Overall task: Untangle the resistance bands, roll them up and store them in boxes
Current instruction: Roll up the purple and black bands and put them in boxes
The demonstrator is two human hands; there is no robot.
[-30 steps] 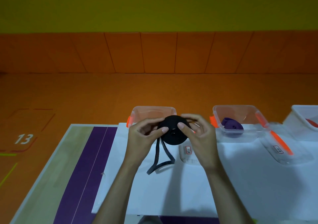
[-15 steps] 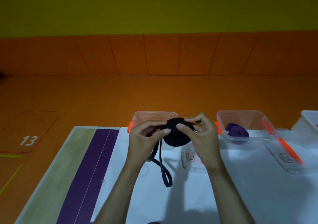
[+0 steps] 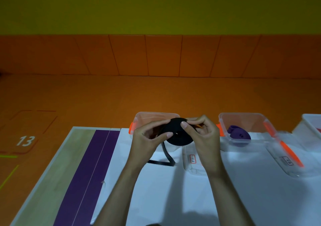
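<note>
**A:** Resistance band (image 3: 178, 138), the black one: who has it?

**B:** Both hands. The left grip (image 3: 147, 139) and the right grip (image 3: 204, 137) each pinch the coiled roll from their own side. The thumbs lie on the near face and the fingers curl round the far side. The roll is held up above the tabletop (image 3: 173, 199).

**A:** Fully wound?

**B:** No. A loose tail (image 3: 165, 156) hangs from the roll's lower left, and its end lies flat on the white tabletop.

**A:** And the boxes?

**B:** A clear box (image 3: 151, 119) with an orange clip (image 3: 131, 128) stands just behind the hands at the far edge, its inside partly hidden by them. A clear lid (image 3: 192, 165) with a small label lies beside the right wrist, partly behind it. Further right, a second clear box (image 3: 257, 119) holds a rolled purple band (image 3: 240, 135). A second lid (image 3: 286, 161) lies in front of that box. A white box (image 3: 311, 123) is cut off by the right edge.
</note>
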